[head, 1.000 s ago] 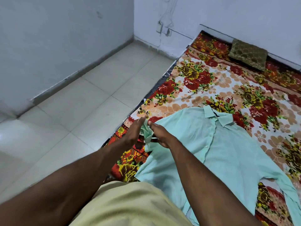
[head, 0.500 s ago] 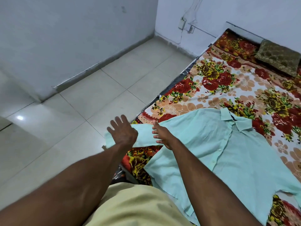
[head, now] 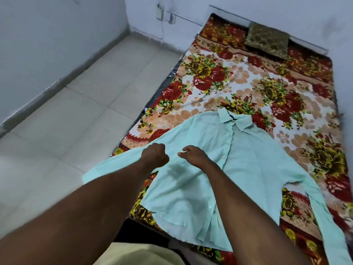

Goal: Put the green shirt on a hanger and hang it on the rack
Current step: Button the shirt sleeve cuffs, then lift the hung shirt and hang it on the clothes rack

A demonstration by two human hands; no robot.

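The green shirt (head: pixel 238 169) lies spread face up on the flowered bed cover (head: pixel 267 88), collar toward the far end and buttons down the middle. One sleeve hangs over the bed's left edge; the other runs down the right side. My left hand (head: pixel 155 155) is curled into a fist just above the shirt's left shoulder, with no cloth visibly in it. A little to its right, over the chest, my right hand (head: pixel 193 153) has loosely bent fingers and holds nothing. A faint shadow lies on the cloth below both hands. No hanger or rack is in view.
A brown-gold cushion (head: pixel 267 41) sits at the far end of the bed against the wall. Pale floor tiles (head: pixel 86 121) fill the left side up to the white walls. A wall socket (head: pixel 159 13) with a cable is in the corner.
Both hands went from pinching the left sleeve, to flat on it, to curled over the shirt's shoulder and chest. The sleeve now lies straightened out past the bed edge.
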